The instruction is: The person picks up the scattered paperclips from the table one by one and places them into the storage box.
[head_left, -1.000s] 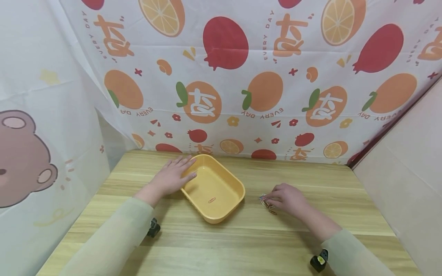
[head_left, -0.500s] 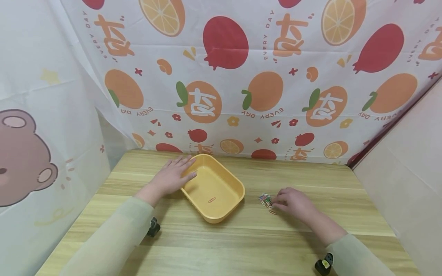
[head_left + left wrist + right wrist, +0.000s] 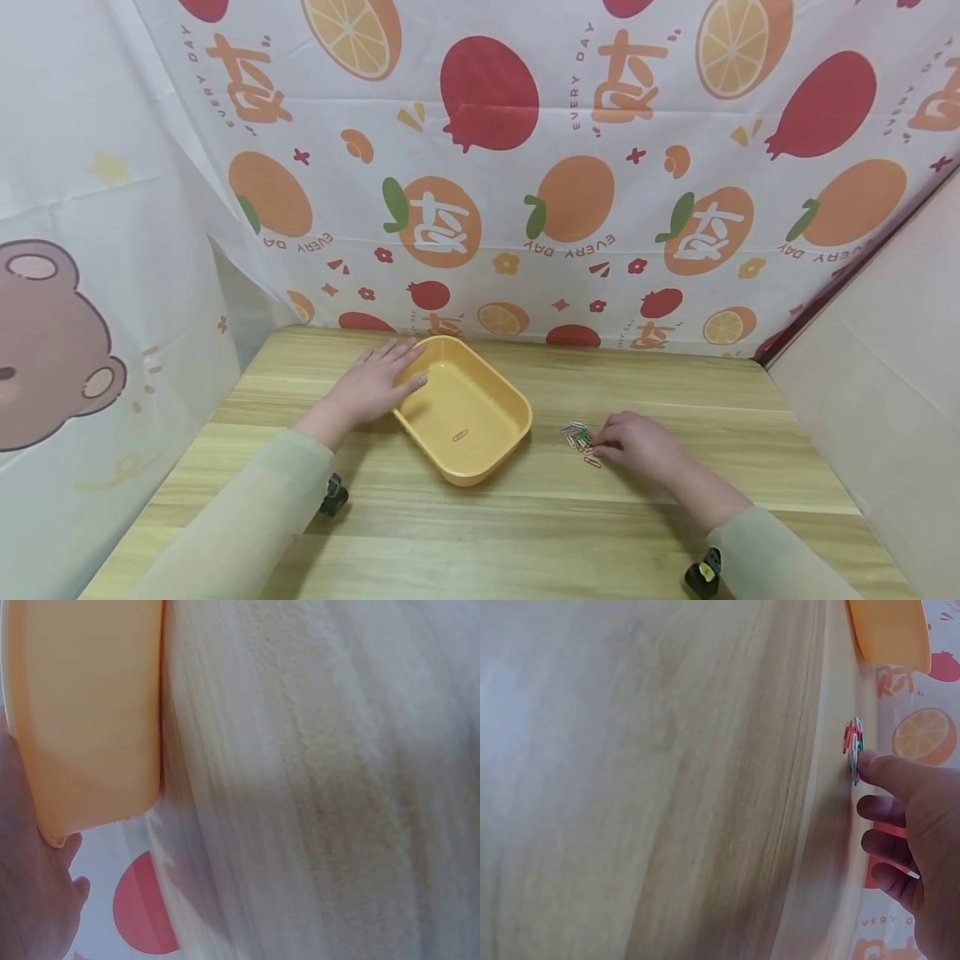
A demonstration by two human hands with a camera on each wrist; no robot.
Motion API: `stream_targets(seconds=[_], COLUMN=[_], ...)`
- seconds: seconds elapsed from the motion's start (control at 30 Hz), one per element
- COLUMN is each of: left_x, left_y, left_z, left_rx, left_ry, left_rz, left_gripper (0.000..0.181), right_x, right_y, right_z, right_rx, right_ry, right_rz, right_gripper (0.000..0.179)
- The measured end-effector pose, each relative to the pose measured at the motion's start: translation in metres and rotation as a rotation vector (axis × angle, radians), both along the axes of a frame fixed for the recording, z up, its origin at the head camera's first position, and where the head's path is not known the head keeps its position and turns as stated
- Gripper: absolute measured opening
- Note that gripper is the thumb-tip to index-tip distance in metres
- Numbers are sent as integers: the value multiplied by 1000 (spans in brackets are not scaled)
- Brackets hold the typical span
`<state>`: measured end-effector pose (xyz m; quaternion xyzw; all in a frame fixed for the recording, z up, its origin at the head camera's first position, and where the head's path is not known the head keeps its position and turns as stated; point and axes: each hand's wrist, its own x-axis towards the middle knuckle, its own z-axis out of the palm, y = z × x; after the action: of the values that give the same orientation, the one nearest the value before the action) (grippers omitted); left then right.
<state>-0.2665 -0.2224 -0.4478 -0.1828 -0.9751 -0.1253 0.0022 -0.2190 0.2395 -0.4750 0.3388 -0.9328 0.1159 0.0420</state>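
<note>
A yellow plastic tray (image 3: 487, 446) stands on the table, with one reddish paper clip (image 3: 460, 435) on its floor. My left hand (image 3: 375, 383) rests on the tray's left rim, fingers stretched out and thumb reaching over the inside. To the tray's right lies a small pile of coloured paper clips (image 3: 576, 435), with an orange clip (image 3: 592, 462) at its near edge. My right hand (image 3: 641, 446) is at the right side of this pile, thumb and forefinger close together. The right wrist view has the thumb tip (image 3: 870, 761) right at the clips; I cannot tell whether one is pinched.
The wooden table (image 3: 480, 542) spreads around the tray and pile. A fruit-print cloth (image 3: 487, 275) hangs along its back edge, and a pale cloth with a bear print (image 3: 52, 350) hangs on the left. A white panel (image 3: 885, 375) borders the right side.
My right hand has drawn back to the right from over the pile, uncovering most of the clips, and has barely moved since. The left hand and tray stay in place.
</note>
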Motion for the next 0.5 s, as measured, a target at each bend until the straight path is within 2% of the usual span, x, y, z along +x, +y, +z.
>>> stream_targets(seconds=[0.5], left_x=[1], left_y=[0], left_z=[1], left_rx=[8], left_ry=[21], left_rz=[-7], left_gripper=[70], right_x=[0], right_y=[0], right_z=[-2], right_rx=[4], right_ry=[6], right_rz=[-15], right_gripper=[5])
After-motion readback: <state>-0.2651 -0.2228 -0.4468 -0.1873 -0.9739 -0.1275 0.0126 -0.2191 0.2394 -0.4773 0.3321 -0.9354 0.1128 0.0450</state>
